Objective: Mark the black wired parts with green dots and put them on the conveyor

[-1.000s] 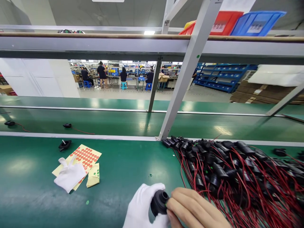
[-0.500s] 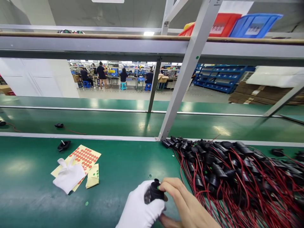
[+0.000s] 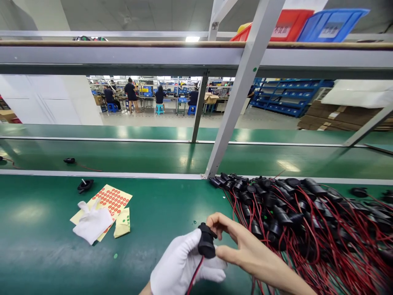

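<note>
Near the lower middle of the view, above the green worktop [image 3: 159,213], both hands meet on one small black socket part [image 3: 206,245]. Left hand [image 3: 184,268], in a white glove, is closed around the part from below and behind, and a red wire [image 3: 193,277] leaves the part and runs down across the gloved palm. Right hand [image 3: 242,250], bare, pinches the front of the same part between thumb and forefinger, the other fingers loosely curled; the part is held clear of the worktop, tilted slightly to the right.

Right of the hands, a large heap of like black parts with red wires [image 3: 301,221] lies spread over the worktop as far as the right edge of the view, its near wires just beside the right wrist.

Left of the hands and well apart from them, a yellow sheet of red round stickers [image 3: 112,198] lies flat. A spare white glove [image 3: 92,223] rests on its lower corner, and a smaller yellow sheet with green dots [image 3: 123,223] lies against its right side. Behind the sheet sits a single black cap with a white stub [image 3: 85,185].

Beyond a white strip, the conveyor belt [image 3: 153,157] carries one black part trailing a red wire [image 3: 69,160]. A slanted grey frame post [image 3: 236,102] rises from the strip to an overhead shelf holding a red bin [image 3: 287,26] and a blue bin [image 3: 333,24]. Far behind, people [image 3: 132,92] stand and sit at other benches.
</note>
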{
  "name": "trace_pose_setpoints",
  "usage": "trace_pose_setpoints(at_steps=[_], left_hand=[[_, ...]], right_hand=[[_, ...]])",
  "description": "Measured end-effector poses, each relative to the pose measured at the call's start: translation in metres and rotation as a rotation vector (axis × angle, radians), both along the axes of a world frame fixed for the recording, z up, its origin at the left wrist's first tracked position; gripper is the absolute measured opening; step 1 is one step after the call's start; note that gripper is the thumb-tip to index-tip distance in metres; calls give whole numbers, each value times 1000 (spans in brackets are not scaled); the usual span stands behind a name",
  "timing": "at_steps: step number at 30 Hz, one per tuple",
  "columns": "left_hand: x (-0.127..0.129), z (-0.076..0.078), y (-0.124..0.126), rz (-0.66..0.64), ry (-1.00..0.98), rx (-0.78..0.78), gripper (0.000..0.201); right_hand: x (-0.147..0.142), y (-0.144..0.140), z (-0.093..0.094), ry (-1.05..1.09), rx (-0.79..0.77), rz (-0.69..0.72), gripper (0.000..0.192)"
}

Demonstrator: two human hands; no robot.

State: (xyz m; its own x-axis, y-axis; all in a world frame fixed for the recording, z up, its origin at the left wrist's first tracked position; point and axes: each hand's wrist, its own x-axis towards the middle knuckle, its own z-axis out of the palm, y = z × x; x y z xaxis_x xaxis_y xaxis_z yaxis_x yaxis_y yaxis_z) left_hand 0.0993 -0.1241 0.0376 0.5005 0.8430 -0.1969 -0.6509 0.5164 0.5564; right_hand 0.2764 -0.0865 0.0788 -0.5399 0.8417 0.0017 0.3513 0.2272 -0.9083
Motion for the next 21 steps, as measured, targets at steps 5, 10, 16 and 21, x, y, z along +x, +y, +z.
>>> trace_pose_setpoints(at_steps=[5, 10, 16, 21], left_hand=[[9, 2, -1, -21, -58, -166, 55], [8, 8, -1, 56, 121, 27, 60], [-4, -11, -1, 339, 700, 457, 53], [-10, -20, -6, 484, 875, 894, 54]], right_hand=[[7, 6, -9, 97, -35, 17, 50], [10, 1, -8, 152, 92, 13, 51], [19, -11, -9, 166, 509, -90, 33], [11, -23, -7, 91, 592, -31, 70]])
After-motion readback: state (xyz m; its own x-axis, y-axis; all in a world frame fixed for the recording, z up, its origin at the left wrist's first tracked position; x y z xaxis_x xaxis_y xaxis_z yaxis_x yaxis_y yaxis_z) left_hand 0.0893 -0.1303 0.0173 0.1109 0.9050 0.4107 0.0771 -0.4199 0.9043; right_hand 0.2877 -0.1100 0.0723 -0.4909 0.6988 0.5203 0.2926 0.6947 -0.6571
